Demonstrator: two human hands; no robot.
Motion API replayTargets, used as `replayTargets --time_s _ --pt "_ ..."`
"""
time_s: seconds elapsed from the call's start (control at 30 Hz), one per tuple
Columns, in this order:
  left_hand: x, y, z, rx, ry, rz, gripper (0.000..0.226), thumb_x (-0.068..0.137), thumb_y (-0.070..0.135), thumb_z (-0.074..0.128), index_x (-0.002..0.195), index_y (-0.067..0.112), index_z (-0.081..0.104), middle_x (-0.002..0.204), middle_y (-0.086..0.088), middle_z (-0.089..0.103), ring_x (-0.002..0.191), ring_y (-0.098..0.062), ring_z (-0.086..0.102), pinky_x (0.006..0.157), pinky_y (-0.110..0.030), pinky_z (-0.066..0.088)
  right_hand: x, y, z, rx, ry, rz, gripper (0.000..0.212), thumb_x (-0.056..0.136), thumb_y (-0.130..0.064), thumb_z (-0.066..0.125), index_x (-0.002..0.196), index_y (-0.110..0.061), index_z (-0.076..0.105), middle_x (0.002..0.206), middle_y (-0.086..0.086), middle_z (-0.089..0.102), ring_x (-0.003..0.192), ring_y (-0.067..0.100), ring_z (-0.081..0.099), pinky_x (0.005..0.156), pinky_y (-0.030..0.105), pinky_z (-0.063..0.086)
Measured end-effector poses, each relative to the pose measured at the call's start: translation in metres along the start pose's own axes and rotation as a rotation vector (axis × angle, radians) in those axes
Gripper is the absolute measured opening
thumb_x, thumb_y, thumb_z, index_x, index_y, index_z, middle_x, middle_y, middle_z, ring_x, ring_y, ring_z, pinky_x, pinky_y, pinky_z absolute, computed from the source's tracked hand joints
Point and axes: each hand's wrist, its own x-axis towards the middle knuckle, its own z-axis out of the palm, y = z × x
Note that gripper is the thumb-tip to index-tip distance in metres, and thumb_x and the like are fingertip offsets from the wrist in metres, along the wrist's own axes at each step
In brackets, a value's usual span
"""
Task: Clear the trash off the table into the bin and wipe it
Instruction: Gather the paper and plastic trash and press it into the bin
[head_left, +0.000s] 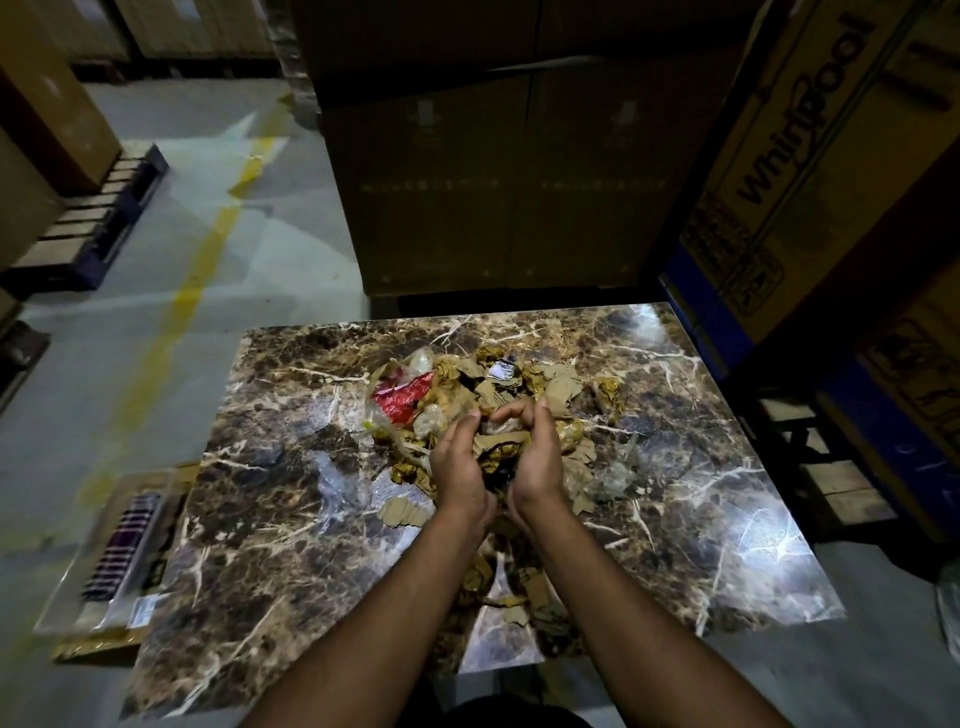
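A heap of trash (467, 384) lies in the middle of the marble-patterned table (270, 525): torn brown cardboard scraps, crumpled clear plastic and a red wrapper (402, 397). My left hand (457, 462) and my right hand (537, 452) are side by side over the near part of the heap, palms facing each other and fingers curled inward, cupping a clump of cardboard scraps (498, 441) between them. More scraps (524, 592) lie nearer to me between my forearms. No bin is in view.
Tall cardboard appliance boxes (498, 182) stand right behind the table, and more are stacked at the right (810, 156). A flat packet in clear plastic (122, 556) lies on the floor at the table's left. Open concrete floor with a yellow line (176, 317) stretches left.
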Motion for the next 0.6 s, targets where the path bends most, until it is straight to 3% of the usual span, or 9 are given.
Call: replayTargets --time_s 0.1,0.2,0.3,0.37,0.5,0.6 --pt "0.0011 0.0003 0.0024 0.05 0.066 0.095 0.02 0.089 0.025 0.069 0.101 0.011 0.076 0.11 -0.01 0.075 0.11 -0.026 0.068 0.105 -0.052 0.049 0.0007 -0.0012 0.0042 0.002 0.032 0.03 0.044 0.106 -0.017 0.031 0.086 -0.014 0.071 0.096 0.001 0.073 0.093 0.006 0.066 0.09 0.031 0.045" --pt "0.0004 0.0023 0.0054 0.042 0.059 0.175 0.012 0.089 0.018 0.07 0.098 0.013 0.076 0.109 -0.009 0.075 0.111 -0.029 0.068 0.105 -0.052 0.05 0.0006 -0.004 0.0083 0.071 0.081 0.106 0.038 0.098 -0.033 0.038 0.113 -0.024 0.072 0.124 0.002 0.069 0.119 0.015 0.061 0.104 0.043 0.048" --pt "-0.0007 0.0024 0.0057 0.028 0.047 0.225 0.01 0.09 0.015 0.069 0.098 0.012 0.074 0.104 -0.01 0.075 0.112 -0.037 0.066 0.102 -0.051 0.052 0.002 -0.0068 0.0085 0.04 0.125 0.097 0.043 0.089 -0.043 0.038 0.123 -0.038 0.064 0.135 0.002 0.062 0.128 0.024 0.055 0.109 0.051 0.045" --pt "-0.0005 0.0023 0.006 0.016 0.036 0.23 0.015 0.083 0.023 0.073 0.094 0.014 0.075 0.102 -0.011 0.074 0.111 -0.04 0.066 0.101 -0.055 0.052 0.0014 -0.0093 0.0085 0.008 0.105 0.068 0.042 0.09 -0.04 0.036 0.121 -0.039 0.065 0.134 -0.002 0.062 0.127 0.021 0.056 0.109 0.052 0.046" --pt "-0.001 0.0015 0.0052 0.028 0.048 0.222 0.048 0.069 0.053 0.078 0.096 0.014 0.076 0.107 -0.011 0.075 0.112 -0.037 0.067 0.102 -0.061 0.048 -0.0001 -0.0052 0.0086 0.021 0.053 0.065 0.038 0.09 -0.041 0.042 0.105 -0.028 0.074 0.119 -0.005 0.072 0.12 0.018 0.062 0.108 0.055 0.045" --pt "-0.0024 0.001 0.0022 0.039 0.008 0.196 0.064 0.072 0.08 0.065 0.086 0.019 0.077 0.111 -0.01 0.075 0.116 -0.032 0.066 0.104 -0.06 0.046 -0.0018 -0.0022 0.0071 0.026 0.031 0.082 0.04 0.091 -0.051 0.048 0.098 -0.022 0.074 0.116 0.004 0.072 0.119 0.025 0.063 0.11 0.057 0.042"
